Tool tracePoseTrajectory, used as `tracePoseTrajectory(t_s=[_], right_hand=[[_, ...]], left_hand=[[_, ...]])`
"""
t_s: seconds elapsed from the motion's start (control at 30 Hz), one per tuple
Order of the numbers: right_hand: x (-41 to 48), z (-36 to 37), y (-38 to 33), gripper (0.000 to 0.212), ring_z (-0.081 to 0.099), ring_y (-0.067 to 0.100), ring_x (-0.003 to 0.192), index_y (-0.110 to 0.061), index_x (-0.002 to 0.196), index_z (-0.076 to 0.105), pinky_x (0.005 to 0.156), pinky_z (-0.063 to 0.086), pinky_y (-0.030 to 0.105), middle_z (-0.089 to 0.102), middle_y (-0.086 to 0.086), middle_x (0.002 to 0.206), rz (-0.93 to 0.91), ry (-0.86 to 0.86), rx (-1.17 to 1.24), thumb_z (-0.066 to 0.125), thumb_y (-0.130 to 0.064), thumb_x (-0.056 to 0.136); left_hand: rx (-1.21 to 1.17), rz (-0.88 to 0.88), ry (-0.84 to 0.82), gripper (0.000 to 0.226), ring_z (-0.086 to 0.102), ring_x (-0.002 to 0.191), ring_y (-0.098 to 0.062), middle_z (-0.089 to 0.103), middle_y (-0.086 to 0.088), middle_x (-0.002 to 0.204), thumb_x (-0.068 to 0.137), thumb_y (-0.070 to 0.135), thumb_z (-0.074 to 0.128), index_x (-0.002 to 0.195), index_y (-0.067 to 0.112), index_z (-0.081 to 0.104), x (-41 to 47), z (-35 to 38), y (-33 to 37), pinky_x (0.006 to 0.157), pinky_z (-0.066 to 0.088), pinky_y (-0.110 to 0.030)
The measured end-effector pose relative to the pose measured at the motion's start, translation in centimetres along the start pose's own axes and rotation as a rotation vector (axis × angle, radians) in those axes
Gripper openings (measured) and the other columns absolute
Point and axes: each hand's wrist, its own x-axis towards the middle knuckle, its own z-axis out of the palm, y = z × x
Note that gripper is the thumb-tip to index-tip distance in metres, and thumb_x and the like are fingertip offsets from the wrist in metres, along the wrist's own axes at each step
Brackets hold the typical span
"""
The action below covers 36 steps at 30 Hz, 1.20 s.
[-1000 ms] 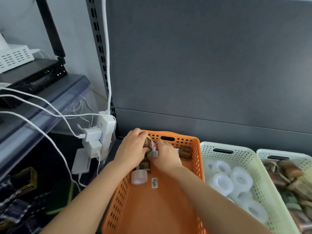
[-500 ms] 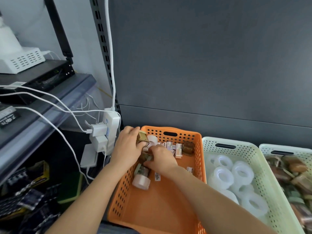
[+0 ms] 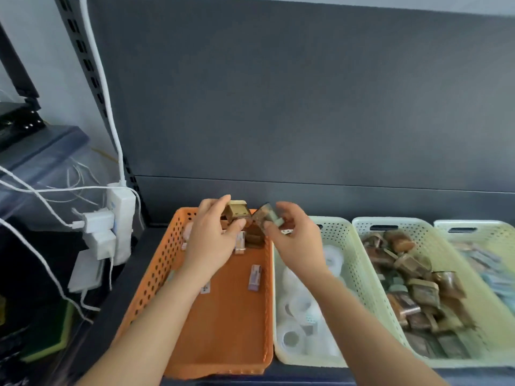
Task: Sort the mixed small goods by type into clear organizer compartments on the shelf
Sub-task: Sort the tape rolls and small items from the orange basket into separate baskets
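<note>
A dark shelf [image 3: 133, 274] carries a perforated orange plastic basket [image 3: 156, 274] at 6 o'clock, with three pale green perforated baskets [image 3: 359, 274] toward 3 o'clock. Over the orange basket's far end, the left hand [image 3: 211, 240] pinches a small tan packet [image 3: 237, 210]; at its 3 o'clock, the right hand [image 3: 298, 238] grips a small brown wrapped packet [image 3: 264, 217].

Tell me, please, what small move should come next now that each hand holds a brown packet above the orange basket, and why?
Probably carry the right hand and its brown packet rightward, past the basket of white tape rolls, to the basket of brown packets. That basket already holds similar brown items, so it looks like the matching type; the left hand can follow.
</note>
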Motion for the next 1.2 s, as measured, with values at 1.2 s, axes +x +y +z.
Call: tracePoseTrajectory(t_s=[1.2], right_hand=[[-4.4, -20.0, 12.8, 0.038, 0.048, 0.024, 0.118, -0.021, 0.129, 0.052, 0.098, 0.039, 0.038, 0.057, 0.001, 0.127, -0.133, -0.214, -0.695, 0.049, -0.032, 0.093]], left_hand=[[0.504, 0.273, -0.388, 0.045, 0.025, 0.141, -0.016, 0.035, 0.002, 0.151, 0.097, 0.04, 0.044, 0.137, 0.02, 0.05, -9.7, 13.6, 14.7, 0.115, 0.019, -0.035]])
